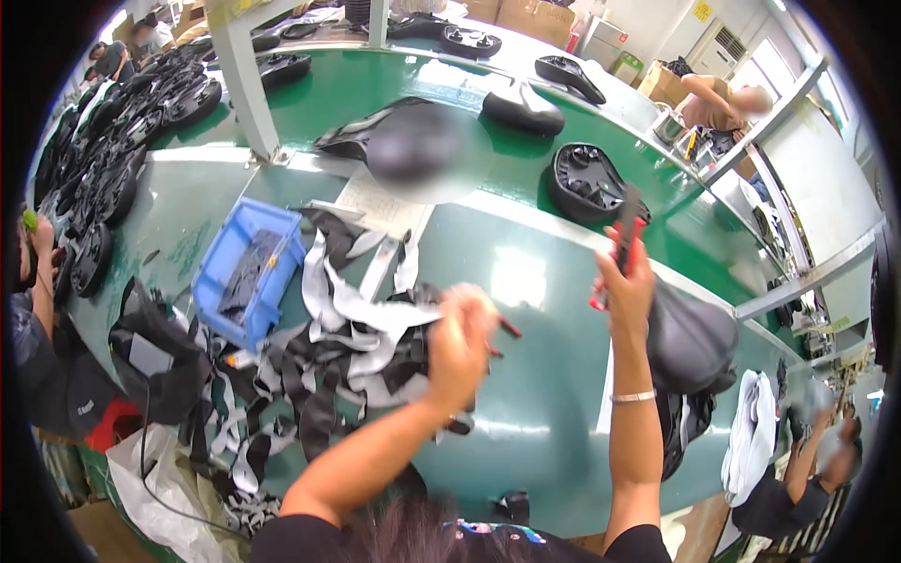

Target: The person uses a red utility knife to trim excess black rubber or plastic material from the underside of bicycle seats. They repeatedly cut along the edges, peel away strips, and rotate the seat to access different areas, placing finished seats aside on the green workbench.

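My right hand (627, 280) is raised over the green table, wrapped round red-handled scissors (629, 218) with dark blades pointing up and away. My left hand (465, 340), smeared by motion, is closed at the end of a white-backed strip of cover material (399, 314). That strip trails left onto a tangled heap of black and white offcuts (314, 385). Just right of the left hand, a red-handled tool (508, 327) lies on the table, partly hidden. A black bicycle saddle (693, 338) sits beside my right forearm.
A blue bin (251, 272) holding dark pieces stands left of the offcuts. Beyond a pale ledge runs a green surface with several saddles, one upside down (587, 183). Saddles are heaped at far left. A metal post (246, 89) rises there. Other people work at both sides.
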Motion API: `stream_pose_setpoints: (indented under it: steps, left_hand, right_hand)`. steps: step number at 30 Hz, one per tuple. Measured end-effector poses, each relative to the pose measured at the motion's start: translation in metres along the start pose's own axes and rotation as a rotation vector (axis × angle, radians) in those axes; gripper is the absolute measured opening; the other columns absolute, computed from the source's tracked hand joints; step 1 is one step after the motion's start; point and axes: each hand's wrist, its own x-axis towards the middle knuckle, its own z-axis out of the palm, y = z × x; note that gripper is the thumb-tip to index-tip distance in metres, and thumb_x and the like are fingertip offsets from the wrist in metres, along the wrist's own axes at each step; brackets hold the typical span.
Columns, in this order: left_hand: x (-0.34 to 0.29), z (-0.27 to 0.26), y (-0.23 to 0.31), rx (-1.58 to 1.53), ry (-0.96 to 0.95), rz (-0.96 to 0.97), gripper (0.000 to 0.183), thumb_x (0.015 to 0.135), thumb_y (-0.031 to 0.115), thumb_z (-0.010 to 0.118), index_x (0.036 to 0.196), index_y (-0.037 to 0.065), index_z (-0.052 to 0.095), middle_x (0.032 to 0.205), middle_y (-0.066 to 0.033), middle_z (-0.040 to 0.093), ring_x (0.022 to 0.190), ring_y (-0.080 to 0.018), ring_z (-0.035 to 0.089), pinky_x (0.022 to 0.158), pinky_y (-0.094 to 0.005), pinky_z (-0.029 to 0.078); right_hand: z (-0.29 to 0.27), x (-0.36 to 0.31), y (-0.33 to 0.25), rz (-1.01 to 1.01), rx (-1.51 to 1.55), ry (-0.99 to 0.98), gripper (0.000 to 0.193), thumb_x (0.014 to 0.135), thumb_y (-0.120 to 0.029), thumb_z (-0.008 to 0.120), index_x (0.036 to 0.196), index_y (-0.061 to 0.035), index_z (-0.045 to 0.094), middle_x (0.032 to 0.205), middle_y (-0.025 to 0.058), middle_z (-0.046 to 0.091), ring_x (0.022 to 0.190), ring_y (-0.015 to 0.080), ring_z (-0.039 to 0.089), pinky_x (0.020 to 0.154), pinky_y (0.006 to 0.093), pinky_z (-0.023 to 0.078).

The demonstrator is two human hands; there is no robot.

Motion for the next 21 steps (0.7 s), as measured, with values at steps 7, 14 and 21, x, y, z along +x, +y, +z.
stream_pose_setpoints:
  steps: [7,14,21]
  left_hand:
    - [-0.026,0.003,-0.013,0.402,-0.787,0.226,0.016,0.086,0.022,0.065,0.085,0.006,0.062,0.075,-0.0097,0.059,0.066,-0.0283,0.061,0.057,-0.0372,0.049]
    - [-0.013,-0.004,-0.011,0.204,-0.774,0.046,0.012,0.087,0.012,0.062,0.093,0.002,0.061,0.082,-0.0122,0.062,0.074,-0.03,0.063,0.064,-0.0373,0.052]
    - [-0.004,-0.011,-0.017,-0.269,-0.51,-0.447,0.034,0.096,0.023,0.054,0.123,0.004,0.048,0.107,-0.0134,0.061,0.094,-0.0233,0.062,0.074,-0.0328,0.051]
  right_hand:
    - [0.141,0.197,0.077,0.061,0.261,-0.16,0.051,0.075,-0.018,0.072,0.122,-0.0088,0.055,0.089,-0.0016,0.055,0.076,0.0095,0.053,0.065,0.0261,0.048]
    - [0.186,0.286,0.115,0.209,0.584,0.017,0.044,0.075,-0.014,0.073,0.114,-0.0117,0.052,0.083,0.0033,0.053,0.059,0.0168,0.056,0.052,0.0307,0.053]
    - [0.106,0.173,0.022,-0.336,-0.212,-0.297,0.029,0.072,-0.019,0.074,0.096,-0.0098,0.062,0.077,0.0099,0.055,0.062,0.0237,0.054,0.053,0.0351,0.047]
